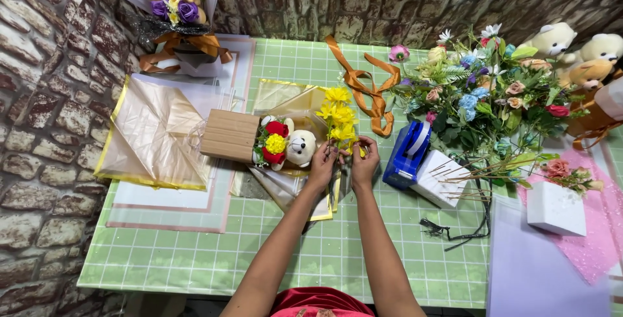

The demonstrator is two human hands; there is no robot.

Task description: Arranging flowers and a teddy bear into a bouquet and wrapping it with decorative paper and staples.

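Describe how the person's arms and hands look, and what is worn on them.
Both arms are bare up to the elbows: no sleeves, gloves, watch or bracelets show. The left hand and right hand are bare too; whether the fingers carry rings cannot be told. Red clothing shows at the bottom edge.

My worktop (305,252) wears a green checked cover. On it to my left lie cream sheets with pink borders (165,207) under a gold-edged translucent wrap (152,138). An orange ribbon (366,86) curls near the far edge. A blue tape dispenser (405,155) sits just beside a white foam block (436,181). To my right lie a heap of artificial flowers (483,99), a lilac sheet (538,271) and pink netting (600,226).
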